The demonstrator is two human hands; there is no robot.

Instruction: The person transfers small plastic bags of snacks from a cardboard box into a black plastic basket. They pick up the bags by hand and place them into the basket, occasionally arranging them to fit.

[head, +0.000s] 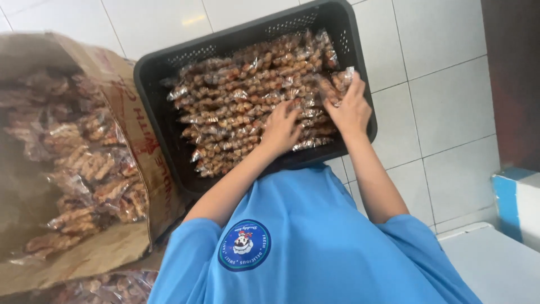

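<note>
A black plastic crate [153, 84] stands on the white tiled floor, filled with rows of clear packets of brown snacks [242, 95]. My left hand [279, 130] lies flat on the packets near the crate's near edge, fingers apart and holding nothing. At the crate's right side, my right hand [351, 108] has its fingers closed around one snack packet [341, 79]. Both bare forearms reach out from the blue shirt sleeves.
An open brown cardboard box [132, 112] on the left holds many more of the same packets [84, 169]. More packets lie at the bottom left [107, 287]. A white and blue box [520, 202] and a dark wall stand at the right.
</note>
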